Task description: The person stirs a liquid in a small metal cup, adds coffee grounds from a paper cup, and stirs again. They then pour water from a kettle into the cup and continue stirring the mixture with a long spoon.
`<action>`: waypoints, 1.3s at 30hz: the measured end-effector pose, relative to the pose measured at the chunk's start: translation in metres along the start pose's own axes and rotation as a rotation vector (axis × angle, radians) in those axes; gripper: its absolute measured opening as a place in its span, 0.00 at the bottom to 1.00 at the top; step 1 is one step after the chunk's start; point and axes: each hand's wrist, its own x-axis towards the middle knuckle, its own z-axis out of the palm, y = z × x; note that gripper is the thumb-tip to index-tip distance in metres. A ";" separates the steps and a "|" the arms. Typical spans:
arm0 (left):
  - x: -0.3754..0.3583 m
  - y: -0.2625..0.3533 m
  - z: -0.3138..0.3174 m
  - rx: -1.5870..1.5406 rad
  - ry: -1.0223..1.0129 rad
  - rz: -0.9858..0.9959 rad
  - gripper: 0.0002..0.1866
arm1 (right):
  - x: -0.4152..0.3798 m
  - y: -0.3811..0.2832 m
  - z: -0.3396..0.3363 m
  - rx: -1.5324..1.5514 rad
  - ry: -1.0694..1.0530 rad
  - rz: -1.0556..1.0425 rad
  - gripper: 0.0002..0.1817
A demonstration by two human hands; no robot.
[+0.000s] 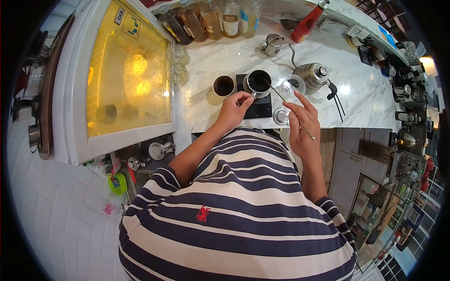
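A white cup (260, 95) of dark liquid stands on a flat black device (258, 111), which looks like a scale. My left hand (233, 110) is closed at the cup's near side, fingers pinching its handle. My right hand (303, 119) holds a long thin metal spoon (276, 92), its far end dipping into the cup and its handle sticking out below my fingers. The submerged end is hidden. Left of the cup sits a round container (214, 88) with dark brown contents. Close to my right fingers are a clear vessel (302, 89) and a small round metal piece (281, 117).
A gooseneck kettle (309, 75) stands right of the cup, a small metal pitcher (273, 44) behind. A black thin-legged tool (333, 91) lies further right. Several bottles (230, 24) and a red bottle (308, 25) line the back. A yellow-lit glass-fronted unit (131, 70) stands left.
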 end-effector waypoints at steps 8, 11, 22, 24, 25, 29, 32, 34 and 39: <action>0.002 0.000 0.000 -0.001 -0.009 0.007 0.11 | 0.000 -0.004 -0.005 -0.040 -0.058 -0.043 0.11; 0.002 -0.003 0.001 -0.015 -0.005 0.013 0.11 | -0.001 -0.004 -0.004 -0.042 -0.067 -0.043 0.11; 0.001 -0.001 0.000 -0.006 -0.003 0.013 0.12 | -0.002 -0.005 -0.011 -0.033 -0.017 -0.040 0.11; 0.001 -0.002 0.001 -0.010 -0.001 0.020 0.12 | -0.003 -0.004 -0.010 -0.027 -0.022 -0.042 0.11; 0.001 -0.002 0.001 -0.008 -0.001 0.022 0.12 | -0.004 -0.003 -0.009 -0.021 -0.025 -0.041 0.11; 0.000 -0.001 0.001 -0.011 -0.006 0.020 0.12 | -0.006 -0.002 -0.007 -0.021 -0.047 -0.045 0.11; 0.001 -0.004 0.001 -0.004 -0.004 0.024 0.12 | -0.008 0.001 -0.007 -0.019 -0.048 -0.047 0.11; 0.001 -0.004 0.001 -0.008 -0.002 0.022 0.12 | -0.008 0.000 -0.007 -0.014 -0.051 -0.043 0.11; 0.001 -0.005 0.001 -0.003 -0.002 0.016 0.11 | -0.008 0.000 -0.008 -0.014 -0.063 -0.045 0.11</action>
